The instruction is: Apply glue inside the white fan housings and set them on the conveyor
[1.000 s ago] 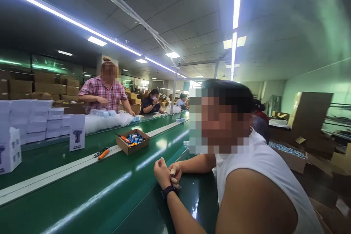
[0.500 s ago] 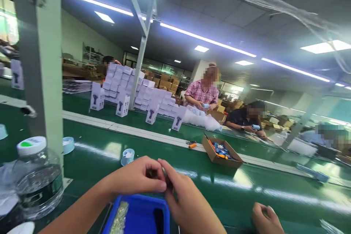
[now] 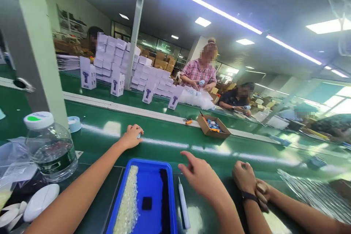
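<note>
My left hand (image 3: 132, 137) is stretched out over the green belt (image 3: 170, 128), its fingers curled round a small light blue cup-shaped part (image 3: 139, 136) that is mostly hidden. My right hand (image 3: 199, 172) hovers at the right of the blue tray (image 3: 173, 197), thumb and forefinger apart, with nothing between them. Pale small pieces (image 3: 127, 197) fill the tray's left side. A black square (image 3: 147, 203) lies in its middle, and a black strip (image 3: 165, 201) runs down its right side. Beside the tray rests a white pen-like tool (image 3: 183, 203).
A water bottle (image 3: 52, 150) stands at left before a post (image 3: 35, 44). Another light blue cup (image 3: 74, 124) sits near it. Across the belt are white boxes (image 3: 117, 84), a carton of parts (image 3: 215, 128) and co-workers. Another person's hands (image 3: 245, 177) rest at right.
My hands have parted from above the tray. The left reached forward to the light blue cup and closed on it; the right drew back to the right and opened. The view tilted down.
</note>
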The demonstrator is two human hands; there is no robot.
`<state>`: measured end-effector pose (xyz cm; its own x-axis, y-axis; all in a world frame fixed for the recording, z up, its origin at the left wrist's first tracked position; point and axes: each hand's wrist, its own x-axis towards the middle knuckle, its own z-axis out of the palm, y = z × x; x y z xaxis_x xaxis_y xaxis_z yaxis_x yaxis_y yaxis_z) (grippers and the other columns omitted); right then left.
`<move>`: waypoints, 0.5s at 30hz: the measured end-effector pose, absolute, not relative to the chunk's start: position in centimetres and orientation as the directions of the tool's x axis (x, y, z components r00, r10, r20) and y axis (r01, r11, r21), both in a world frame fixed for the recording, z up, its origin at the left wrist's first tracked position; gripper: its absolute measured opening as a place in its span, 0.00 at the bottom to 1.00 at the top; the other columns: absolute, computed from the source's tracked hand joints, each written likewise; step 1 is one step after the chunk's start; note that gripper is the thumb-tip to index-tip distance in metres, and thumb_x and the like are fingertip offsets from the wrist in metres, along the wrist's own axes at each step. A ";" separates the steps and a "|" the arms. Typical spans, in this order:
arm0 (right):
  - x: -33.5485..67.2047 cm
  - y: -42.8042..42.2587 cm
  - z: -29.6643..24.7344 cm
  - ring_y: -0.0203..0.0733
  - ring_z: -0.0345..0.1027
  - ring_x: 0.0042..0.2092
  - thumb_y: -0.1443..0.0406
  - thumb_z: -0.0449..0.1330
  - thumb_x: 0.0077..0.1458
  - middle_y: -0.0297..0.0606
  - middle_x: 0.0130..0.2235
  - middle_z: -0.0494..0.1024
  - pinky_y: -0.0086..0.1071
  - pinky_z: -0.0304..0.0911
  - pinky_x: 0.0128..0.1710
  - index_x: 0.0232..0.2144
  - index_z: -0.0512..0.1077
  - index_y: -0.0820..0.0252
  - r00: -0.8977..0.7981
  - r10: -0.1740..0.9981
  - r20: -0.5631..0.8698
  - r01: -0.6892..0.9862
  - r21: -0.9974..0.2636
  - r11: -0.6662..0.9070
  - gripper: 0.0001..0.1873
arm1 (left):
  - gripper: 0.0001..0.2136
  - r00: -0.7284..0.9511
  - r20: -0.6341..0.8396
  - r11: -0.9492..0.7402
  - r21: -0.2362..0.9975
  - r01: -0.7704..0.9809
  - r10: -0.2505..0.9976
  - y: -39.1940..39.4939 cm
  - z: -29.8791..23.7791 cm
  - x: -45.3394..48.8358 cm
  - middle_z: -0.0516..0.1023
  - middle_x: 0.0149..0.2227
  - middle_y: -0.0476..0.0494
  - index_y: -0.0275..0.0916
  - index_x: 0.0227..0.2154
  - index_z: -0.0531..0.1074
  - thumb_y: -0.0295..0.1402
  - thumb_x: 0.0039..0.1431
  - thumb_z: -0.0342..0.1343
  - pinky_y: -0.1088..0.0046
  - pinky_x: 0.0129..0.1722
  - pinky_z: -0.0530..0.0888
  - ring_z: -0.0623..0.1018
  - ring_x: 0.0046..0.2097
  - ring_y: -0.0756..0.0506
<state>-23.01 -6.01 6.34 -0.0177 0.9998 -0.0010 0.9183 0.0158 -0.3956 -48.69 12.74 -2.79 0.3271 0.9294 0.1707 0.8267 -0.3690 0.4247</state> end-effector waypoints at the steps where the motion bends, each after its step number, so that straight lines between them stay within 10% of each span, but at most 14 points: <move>1: -22.8 -6.6 5.0 0.49 0.71 0.36 0.60 0.52 0.58 0.39 0.33 0.77 0.33 0.56 0.30 0.50 0.68 0.55 0.053 0.997 -0.062 0.939 -0.337 -0.071 0.18 | 0.12 0.327 0.196 -0.381 0.431 0.818 0.924 13.1 -3.1 -48.5 0.67 0.48 0.38 0.38 0.38 0.72 0.31 0.51 0.52 0.57 0.56 0.59 0.63 0.54 0.38; 10: -24.8 -10.1 -3.5 0.54 0.74 0.34 0.58 0.47 0.62 0.44 0.30 0.78 0.32 0.51 0.26 0.31 0.67 0.58 0.366 0.922 -0.125 0.896 -0.221 -0.385 0.14 | 0.17 0.090 0.272 -0.257 0.674 0.693 0.958 15.1 -3.1 -48.8 0.70 0.45 0.39 0.37 0.45 0.68 0.31 0.50 0.53 0.64 0.53 0.65 0.71 0.49 0.40; 15: -24.6 -8.6 -2.2 0.51 0.73 0.32 0.63 0.44 0.64 0.46 0.30 0.77 0.30 0.49 0.25 0.33 0.64 0.60 0.353 0.935 -0.033 0.886 -0.308 -0.346 0.11 | 0.27 -0.149 -0.085 0.118 0.968 0.224 0.985 14.4 -0.9 -49.0 0.72 0.43 0.39 0.35 0.50 0.63 0.31 0.45 0.62 0.65 0.40 0.73 0.75 0.39 0.43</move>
<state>-24.61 -8.61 -2.15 0.3535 0.9349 -0.0327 0.8864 -0.3459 -0.3078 -49.05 14.37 -0.92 -0.1488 0.9852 -0.0853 0.2235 0.1176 0.9676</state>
